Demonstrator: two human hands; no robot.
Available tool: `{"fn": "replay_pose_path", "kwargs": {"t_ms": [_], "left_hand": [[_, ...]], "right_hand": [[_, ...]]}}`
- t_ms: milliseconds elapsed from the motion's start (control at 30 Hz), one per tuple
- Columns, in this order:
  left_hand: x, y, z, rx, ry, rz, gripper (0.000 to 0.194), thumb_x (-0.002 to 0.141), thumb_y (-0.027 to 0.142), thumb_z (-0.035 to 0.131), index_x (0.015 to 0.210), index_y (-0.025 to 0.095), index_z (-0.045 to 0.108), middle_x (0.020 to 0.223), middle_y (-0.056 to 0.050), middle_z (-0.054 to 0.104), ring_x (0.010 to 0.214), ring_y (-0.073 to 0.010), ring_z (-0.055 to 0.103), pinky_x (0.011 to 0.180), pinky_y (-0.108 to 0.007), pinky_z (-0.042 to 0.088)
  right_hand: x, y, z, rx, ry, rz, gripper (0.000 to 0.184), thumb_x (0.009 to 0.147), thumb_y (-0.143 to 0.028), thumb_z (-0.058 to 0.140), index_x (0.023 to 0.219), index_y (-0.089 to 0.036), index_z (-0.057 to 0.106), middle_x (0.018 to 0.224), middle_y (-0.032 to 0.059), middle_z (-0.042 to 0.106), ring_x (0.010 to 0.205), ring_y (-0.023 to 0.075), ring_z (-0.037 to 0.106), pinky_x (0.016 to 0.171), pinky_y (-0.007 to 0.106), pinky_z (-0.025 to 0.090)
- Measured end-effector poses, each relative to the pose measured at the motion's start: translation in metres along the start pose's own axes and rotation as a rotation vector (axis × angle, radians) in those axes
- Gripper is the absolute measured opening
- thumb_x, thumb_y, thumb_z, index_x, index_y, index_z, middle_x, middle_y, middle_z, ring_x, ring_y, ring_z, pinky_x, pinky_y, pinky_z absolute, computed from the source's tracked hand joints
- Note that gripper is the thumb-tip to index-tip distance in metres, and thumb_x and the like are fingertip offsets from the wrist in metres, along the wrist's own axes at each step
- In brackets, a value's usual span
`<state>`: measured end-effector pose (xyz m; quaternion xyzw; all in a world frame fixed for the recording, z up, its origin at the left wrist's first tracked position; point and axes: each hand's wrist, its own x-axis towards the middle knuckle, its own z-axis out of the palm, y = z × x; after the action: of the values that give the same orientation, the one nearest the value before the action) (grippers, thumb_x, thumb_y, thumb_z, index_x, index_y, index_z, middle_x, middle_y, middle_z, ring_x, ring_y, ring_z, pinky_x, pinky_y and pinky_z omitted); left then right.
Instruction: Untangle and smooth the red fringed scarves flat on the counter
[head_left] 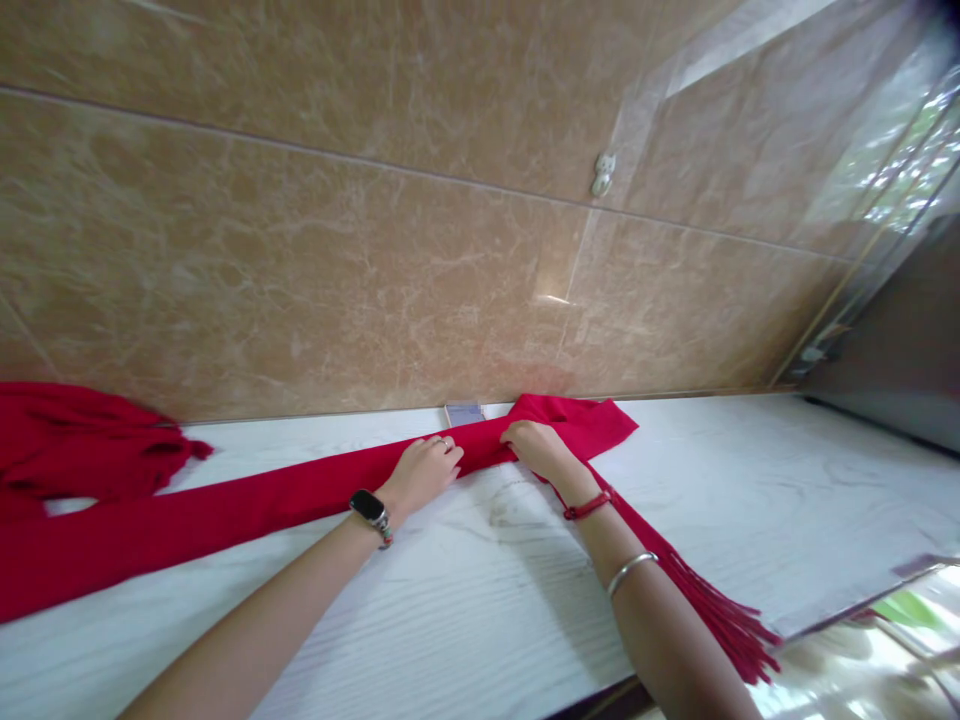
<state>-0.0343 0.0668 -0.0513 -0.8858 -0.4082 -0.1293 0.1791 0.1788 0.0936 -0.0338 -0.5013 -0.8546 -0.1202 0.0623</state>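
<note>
A long red scarf lies across a white wood-grain tabletop, running from the left edge to a fold near the wall. Its fringed end hangs over the table's front edge beside my right forearm. My left hand, with a watch on the wrist and a ring on one finger, is curled on the scarf band. My right hand, with a red cord and a silver bangle on the wrist, grips the scarf at the fold, fingers closed on the cloth.
A bunched part of the red cloth sits at the far left against the wall. A brown marble-tiled wall stands right behind the table, with a small white hook. A small card-like object lies by the wall.
</note>
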Motion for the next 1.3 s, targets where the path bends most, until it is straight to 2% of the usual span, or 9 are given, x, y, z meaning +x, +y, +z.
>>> {"fn": "replay_pose_path", "kwargs": {"t_ms": [100, 233, 400, 600, 700, 833, 1033, 1300], "left_hand": [[-0.003, 0.002, 0.007, 0.030, 0.051, -0.009, 0.013, 0.083, 0.010, 0.049, 0.090, 0.015, 0.059, 0.087, -0.005, 0.061, 0.082, -0.0185, 0.057, 0.070, -0.030, 0.044], [-0.009, 0.000, 0.007, 0.052, 0.081, -0.020, 0.016, 0.082, 0.006, 0.049, 0.093, 0.014, 0.059, 0.083, -0.006, 0.060, 0.081, -0.0178, 0.056, 0.070, -0.029, 0.045], [-0.008, 0.000, 0.008, 0.035, 0.057, 0.007, 0.017, 0.083, 0.005, 0.047, 0.091, 0.013, 0.058, 0.087, -0.007, 0.058, 0.086, -0.0188, 0.054, 0.076, -0.031, 0.046], [-0.008, -0.002, 0.010, -0.045, 0.020, 0.018, 0.019, 0.083, 0.005, 0.045, 0.094, 0.014, 0.057, 0.091, -0.007, 0.056, 0.088, -0.0194, 0.052, 0.077, -0.032, 0.046], [-0.009, -0.004, 0.009, -0.097, -0.003, -0.002, 0.023, 0.083, 0.003, 0.043, 0.097, 0.015, 0.057, 0.091, -0.007, 0.055, 0.088, -0.0187, 0.052, 0.076, -0.030, 0.045], [-0.009, -0.004, 0.005, -0.127, -0.038, 0.006, 0.025, 0.084, 0.002, 0.041, 0.097, 0.014, 0.058, 0.092, -0.007, 0.055, 0.087, -0.0183, 0.051, 0.078, -0.030, 0.044], [-0.008, -0.005, 0.005, -0.134, 0.012, 0.013, 0.024, 0.083, 0.001, 0.040, 0.094, 0.013, 0.058, 0.093, -0.008, 0.055, 0.092, -0.0191, 0.049, 0.081, -0.031, 0.042], [-0.009, -0.006, 0.007, -0.133, -0.032, 0.052, 0.024, 0.083, 0.001, 0.040, 0.093, 0.014, 0.058, 0.092, -0.007, 0.056, 0.090, -0.0172, 0.052, 0.082, -0.029, 0.041]], "right_hand": [[0.001, -0.001, -0.001, -0.016, -0.020, 0.026, 0.028, 0.079, -0.007, 0.042, 0.090, -0.016, 0.066, 0.093, 0.0086, 0.067, 0.091, 0.0183, 0.059, 0.076, 0.023, 0.043], [0.001, -0.003, -0.004, -0.004, 0.006, 0.069, 0.026, 0.079, -0.009, 0.042, 0.087, -0.015, 0.066, 0.090, 0.0088, 0.066, 0.089, 0.0186, 0.059, 0.076, 0.023, 0.042], [-0.001, -0.003, -0.005, 0.006, 0.057, 0.086, 0.023, 0.079, -0.009, 0.042, 0.083, -0.014, 0.064, 0.087, 0.0091, 0.065, 0.086, 0.0186, 0.057, 0.073, 0.023, 0.041], [-0.005, 0.009, 0.003, 0.089, 0.014, 0.047, 0.026, 0.075, -0.005, 0.044, 0.086, -0.015, 0.065, 0.093, 0.0086, 0.064, 0.091, 0.0176, 0.056, 0.079, 0.023, 0.041], [-0.007, 0.016, 0.004, 0.100, 0.019, 0.076, 0.029, 0.074, -0.002, 0.043, 0.087, -0.015, 0.065, 0.094, 0.0081, 0.064, 0.092, 0.0166, 0.056, 0.080, 0.022, 0.041], [-0.011, 0.025, 0.003, 0.105, 0.073, 0.137, 0.027, 0.074, -0.003, 0.043, 0.084, -0.015, 0.065, 0.091, 0.0074, 0.065, 0.088, 0.0163, 0.057, 0.078, 0.022, 0.041], [-0.012, 0.029, 0.006, 0.128, 0.192, 0.161, 0.026, 0.074, -0.001, 0.040, 0.080, -0.015, 0.062, 0.087, 0.0072, 0.062, 0.086, 0.0158, 0.055, 0.073, 0.021, 0.041], [-0.013, 0.031, 0.008, 0.116, 0.080, 0.139, 0.029, 0.070, 0.002, 0.040, 0.079, -0.013, 0.062, 0.085, 0.0079, 0.063, 0.082, 0.0153, 0.057, 0.074, 0.022, 0.041]]}}
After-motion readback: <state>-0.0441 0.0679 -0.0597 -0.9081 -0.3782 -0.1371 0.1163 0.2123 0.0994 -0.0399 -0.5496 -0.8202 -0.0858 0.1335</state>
